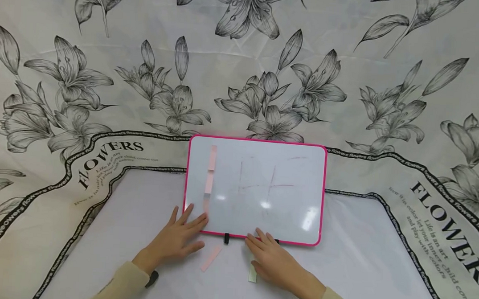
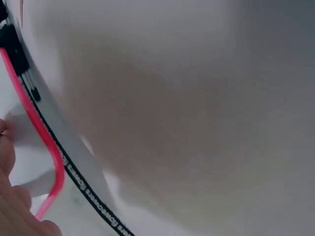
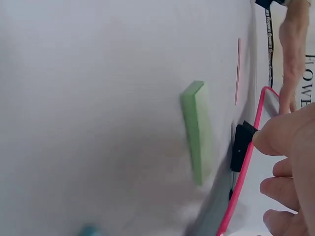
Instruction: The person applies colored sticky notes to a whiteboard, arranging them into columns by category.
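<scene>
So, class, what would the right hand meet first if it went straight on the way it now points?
Probably the whiteboard: the right hand reaches over its pink lower rim, though contact is unclear.

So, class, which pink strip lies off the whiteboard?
The slanted pink strip on the white tabletop; the other three strips form a column on the whiteboard.

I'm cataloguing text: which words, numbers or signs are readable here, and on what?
"FLOWERS": patterned cloth, left and right
"flowers", repeated: the cloth's black bands
"Life is an art": cloth
"let your inner child": cloth
"and play with colors": cloth
Remaining small print: too blurred
Whiteboard: faint strokes, no clear words
</scene>
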### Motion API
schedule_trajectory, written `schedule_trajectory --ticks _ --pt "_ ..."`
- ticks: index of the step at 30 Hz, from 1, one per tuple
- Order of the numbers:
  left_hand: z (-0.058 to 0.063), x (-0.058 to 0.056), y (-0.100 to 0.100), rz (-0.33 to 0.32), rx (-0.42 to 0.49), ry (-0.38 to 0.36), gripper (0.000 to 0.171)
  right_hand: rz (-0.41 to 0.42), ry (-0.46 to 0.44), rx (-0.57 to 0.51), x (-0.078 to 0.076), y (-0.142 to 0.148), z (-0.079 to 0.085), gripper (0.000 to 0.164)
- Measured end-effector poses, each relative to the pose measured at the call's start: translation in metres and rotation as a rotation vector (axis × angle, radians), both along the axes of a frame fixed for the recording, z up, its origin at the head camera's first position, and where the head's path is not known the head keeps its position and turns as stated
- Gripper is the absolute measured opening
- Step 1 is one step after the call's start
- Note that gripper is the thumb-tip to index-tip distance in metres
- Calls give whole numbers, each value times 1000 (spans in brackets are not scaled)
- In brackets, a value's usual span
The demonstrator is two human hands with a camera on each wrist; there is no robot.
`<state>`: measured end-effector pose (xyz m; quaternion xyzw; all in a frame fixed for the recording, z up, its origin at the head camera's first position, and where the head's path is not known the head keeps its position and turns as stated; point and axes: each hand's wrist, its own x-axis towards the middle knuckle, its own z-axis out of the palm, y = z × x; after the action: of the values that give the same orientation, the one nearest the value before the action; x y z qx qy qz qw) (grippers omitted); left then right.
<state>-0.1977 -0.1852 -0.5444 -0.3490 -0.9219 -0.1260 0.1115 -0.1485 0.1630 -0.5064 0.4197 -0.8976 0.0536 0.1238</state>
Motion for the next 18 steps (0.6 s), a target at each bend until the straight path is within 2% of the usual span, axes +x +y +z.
schedule_trajectory --ticks 3,7,13,16,18 --pt "-2 10 4 21 -13 -46 67 -11 12 -72 10 14 -3 60" --pt "-2 24 5 18 4 -154 66 -42 7 -142 23 28 -7 64" --pt "-6 49 11 -30 55 -293 71 -132 -106 -181 41 37 -10 64" --pt "-6 61 17 -36 84 -310 75 -139 -117 -194 47 38 -15 65" --pt "-5 68 21 -26 96 -273 78 -142 -115 -197 50 36 -18 66"
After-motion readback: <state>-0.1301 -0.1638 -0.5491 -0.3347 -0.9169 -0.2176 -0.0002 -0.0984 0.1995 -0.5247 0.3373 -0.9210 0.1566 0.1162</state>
